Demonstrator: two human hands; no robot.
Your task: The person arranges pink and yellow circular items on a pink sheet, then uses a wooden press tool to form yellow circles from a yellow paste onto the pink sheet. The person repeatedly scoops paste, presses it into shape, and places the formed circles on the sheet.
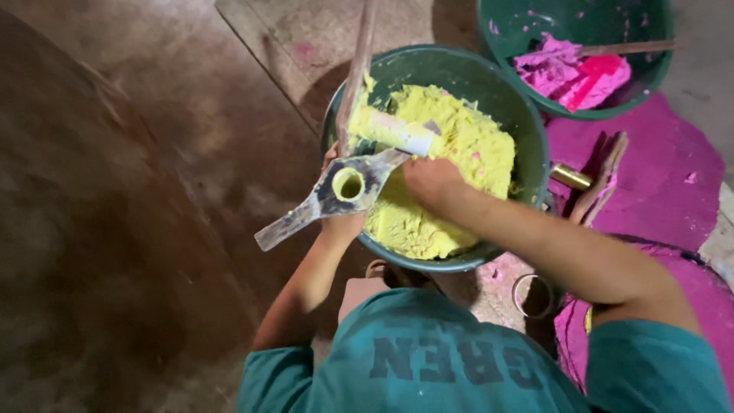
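Left hand (pixel 342 222) grips a metal scraper (pixel 336 193) just beside the right hand (pixel 432 182), fingers curled into yellow paste (pixel 451 153).

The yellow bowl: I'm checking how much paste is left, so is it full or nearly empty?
Fairly full. Yellow paste heaps near the rim of the green bowl, and the right hand presses into it.

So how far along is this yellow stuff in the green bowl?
Done: the round mould in the flat grey metal tool looks packed with yellow paste. In hand: the left hand holds that tool, the right hand presses into the paste. Left: the round green bowl is nearly full.
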